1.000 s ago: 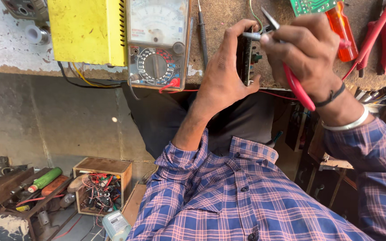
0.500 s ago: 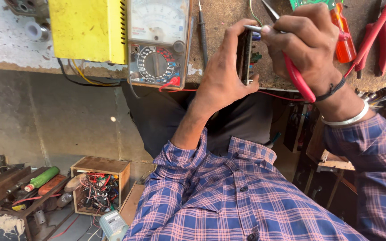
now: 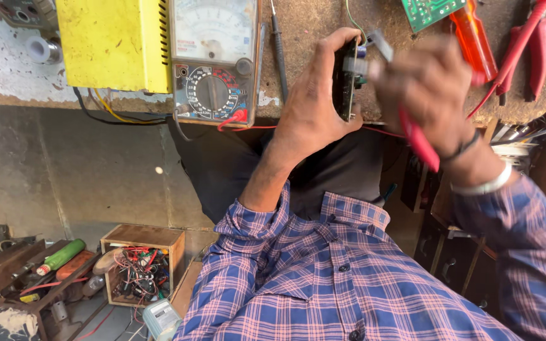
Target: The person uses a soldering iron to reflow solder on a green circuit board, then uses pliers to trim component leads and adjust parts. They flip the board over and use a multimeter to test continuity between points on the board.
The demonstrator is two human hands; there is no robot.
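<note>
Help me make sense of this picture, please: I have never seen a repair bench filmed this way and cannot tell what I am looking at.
The camera sits on the person's head and looks down, so you see their own checked shirt and both arms reaching to a worn workbench at the top of the picture. The left hand grips a small circuit board on its edge. The right hand, blurred by motion, holds a red-handled tool at that board; its tip is too blurred to name.

On the bench lie a yellow box, an analogue meter with a dial, a dark probe, a green circuit board, an orange-handled screwdriver and red-handled pliers. Down on the floor, lower left, stands a wooden box of tangled wires.
</note>
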